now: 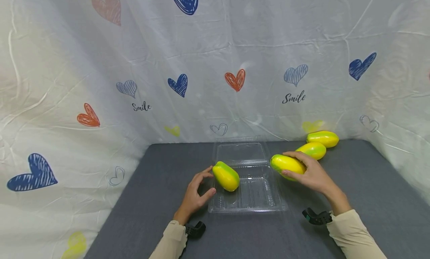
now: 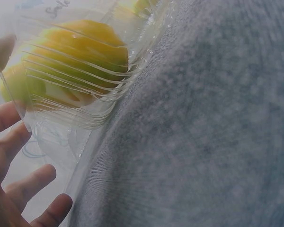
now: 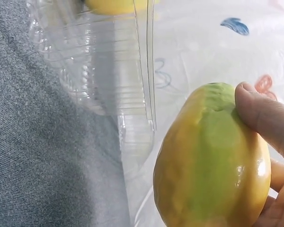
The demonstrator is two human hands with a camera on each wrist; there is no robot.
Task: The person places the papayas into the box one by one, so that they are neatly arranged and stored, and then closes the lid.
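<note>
Right hand [image 1: 310, 173] curls its fingers round a papaya [image 1: 287, 164] beside the tray [image 1: 246, 208]; best lowered flat beside the papaya [image 1: 226, 175] already inside, which the left hand [image 1: 196, 193], fingers spread, holds nothing, could steady.

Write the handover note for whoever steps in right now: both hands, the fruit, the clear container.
Left hand: open, fingertips beside the papaya lying in the clear clamshell container, no grip.
Right hand: holds a second papaya just right of the container.
Two more papayas, the nearer and the farther, lie on the grey table behind that hand.
Done: one fruit in the container.
Left: likely three to load; lid is open.
</note>
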